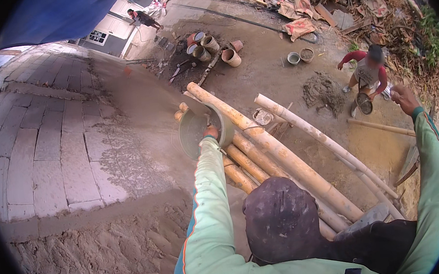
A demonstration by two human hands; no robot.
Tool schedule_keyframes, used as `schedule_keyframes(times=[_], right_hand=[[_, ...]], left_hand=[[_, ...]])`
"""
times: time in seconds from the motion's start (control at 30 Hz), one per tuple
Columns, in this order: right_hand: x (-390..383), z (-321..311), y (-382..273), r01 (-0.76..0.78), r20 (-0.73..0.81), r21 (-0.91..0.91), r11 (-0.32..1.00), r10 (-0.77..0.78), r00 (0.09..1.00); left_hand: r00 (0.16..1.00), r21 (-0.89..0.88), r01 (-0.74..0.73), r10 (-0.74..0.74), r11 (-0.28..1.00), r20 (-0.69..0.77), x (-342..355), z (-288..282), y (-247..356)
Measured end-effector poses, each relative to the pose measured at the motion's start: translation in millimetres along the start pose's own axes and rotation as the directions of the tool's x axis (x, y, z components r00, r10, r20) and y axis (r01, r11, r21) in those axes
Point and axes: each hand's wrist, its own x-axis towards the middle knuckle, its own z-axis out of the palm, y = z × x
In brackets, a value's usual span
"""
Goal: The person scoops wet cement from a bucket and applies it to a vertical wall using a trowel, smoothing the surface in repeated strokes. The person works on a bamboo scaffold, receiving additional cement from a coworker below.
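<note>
Trowel (196,105) first: gripped by the handle in the left hand (211,132), fingers wrapped round, blade blurred and tilted toward eleven o'clock over a grey-green bucket (227,130) near the centre. Raised the right hand (405,99) at three o'clock, fingers bent; could not tell how far spread, or whether pinching anything.

Faced a pale block wall (48,147) at nine o'clock, with rough wet mortar (94,257) at eight. Had bamboo poles (283,154) slanting toward between four and five, partly hidden behind a rounded, spattered dark cloth form (281,217) at five. Overlooked a mortar heap (323,94) at two, near a red-sleeved co-worker (366,74).

Could not make out how full the grey-green bucket was. Saw grey mix in the co-worker's bucket (364,104) between two and three, more in a small pail (307,54) between one and two, and clustered buckets (210,45) at twelve, contents unclear.
</note>
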Motion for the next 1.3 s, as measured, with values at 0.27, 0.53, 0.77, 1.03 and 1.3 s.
schedule_keyframes(times=[0.27, 0.53, 0.77, 1.03, 1.3], right_hand=[[-58.2, -36.8, 45.0, -0.038, 0.082, -0.532, 0.846, 0.097, 0.992], [-136.0, -78.2, 87.5, -0.221, -0.027, -0.555, 0.802, 0.249, 0.968], [-179.8, -60.1, 113.3, -0.405, -0.003, -0.467, 0.786, 0.456, 0.890], [-208.4, -22.0, 116.9, -0.391, -0.019, -0.344, 0.853, 0.410, 0.912], [-237.1, 79.9, 144.1, -0.443, 0.170, -0.279, 0.852, 0.498, 0.850]], left_hand=[[0.827, -0.372, -0.560, 0.521, 0.740, -0.209, -76.0, -60.1, 43.5], [0.884, 0.810, -0.308, 0.466, 0.500, 0.048, -193.6, -225.4, 91.4], [0.894, 0.937, -0.310, 0.384, 0.160, 0.230, -175.6, -158.2, 76.9], [0.576, 0.699, -0.680, 0.750, 0.220, 0.325, -215.0, -83.9, 105.4], [0.219, 0.260, -0.961, 0.829, 0.093, 0.514, -400.6, -32.7, 227.1]])
